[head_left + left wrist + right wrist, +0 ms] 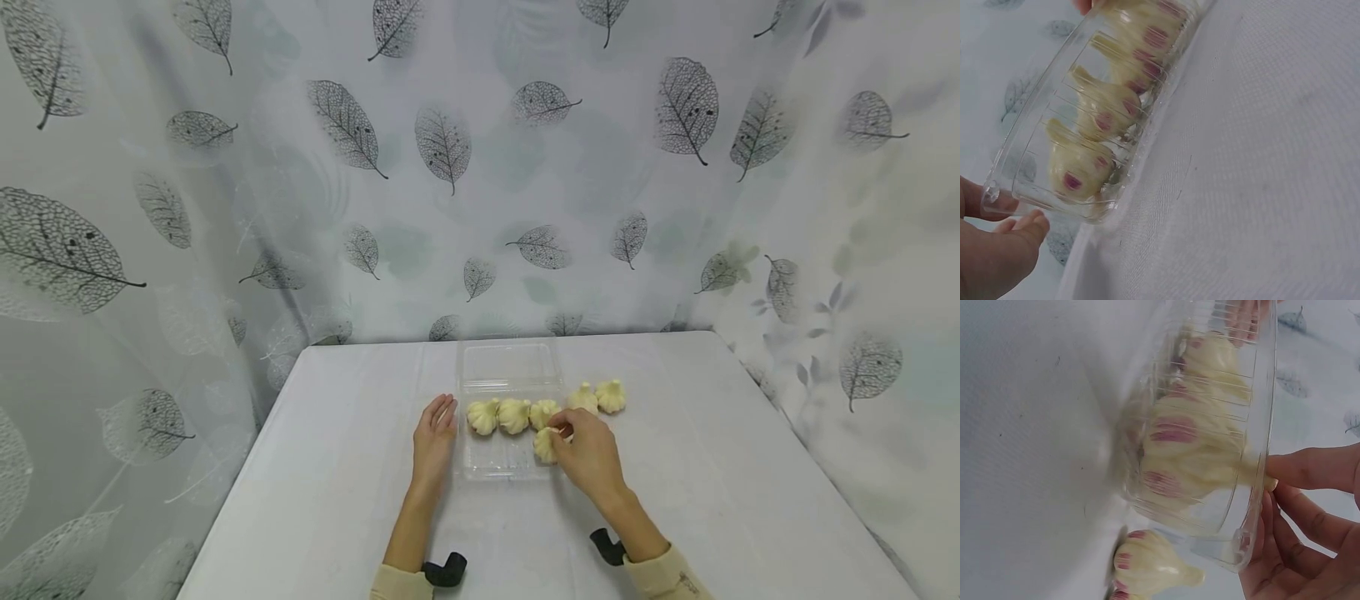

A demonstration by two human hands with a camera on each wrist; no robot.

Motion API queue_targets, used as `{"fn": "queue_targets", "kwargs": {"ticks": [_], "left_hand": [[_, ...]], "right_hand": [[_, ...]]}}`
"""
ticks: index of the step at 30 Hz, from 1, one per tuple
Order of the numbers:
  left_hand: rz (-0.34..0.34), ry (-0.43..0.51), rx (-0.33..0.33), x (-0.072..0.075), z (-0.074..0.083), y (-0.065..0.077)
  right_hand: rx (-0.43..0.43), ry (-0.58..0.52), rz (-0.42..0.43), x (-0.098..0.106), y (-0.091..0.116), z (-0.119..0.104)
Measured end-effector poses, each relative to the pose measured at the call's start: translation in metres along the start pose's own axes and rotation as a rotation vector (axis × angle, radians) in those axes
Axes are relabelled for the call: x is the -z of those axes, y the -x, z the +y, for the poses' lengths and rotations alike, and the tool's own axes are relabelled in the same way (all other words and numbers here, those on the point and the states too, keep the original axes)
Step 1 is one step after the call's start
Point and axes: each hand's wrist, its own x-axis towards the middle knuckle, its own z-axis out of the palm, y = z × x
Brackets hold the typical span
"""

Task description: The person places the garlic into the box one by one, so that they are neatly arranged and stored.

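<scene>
A clear plastic clamshell box [498,462] lies with its lid [506,362] folded back. In it, a row of garlic bulbs [513,416] runs along the hinge side, cream with pink-purple patches in the wrist views. My right hand [588,454] pinches another garlic bulb [546,445] by its stem, low over the box's front right part; in the right wrist view the stem shows at the rim between thumb and fingertips. My left hand [433,442] stands along the box's left side, fingers fairly straight, fingertips [1035,226] right at the rim corner.
Two more garlic bulbs [611,396] sit on the white cloth-covered table [697,442], just right of the box. A leaf-printed curtain [480,167] hangs behind the table and along both sides. Black wrist mounts [446,570] sit at both cuffs.
</scene>
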Motion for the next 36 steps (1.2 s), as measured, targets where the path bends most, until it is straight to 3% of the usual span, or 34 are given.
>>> {"fn": "queue_targets", "kwargs": {"ticks": [7, 19, 36], "left_hand": [[-0.004, 0.005, -0.003, 0.0, 0.0, -0.001], [0.026, -0.003, 0.008, -0.002, 0.003, 0.0], [0.009, 0.007, 0.011, -0.001, 0.0, 0.0]], "right_hand": [[-0.025, 0.023, -0.043, -0.002, 0.0, 0.003], [-0.018, 0.039, -0.046, 0.003, -0.002, 0.003], [-0.026, 0.019, 0.078, 0.036, -0.024, 0.015]]}}
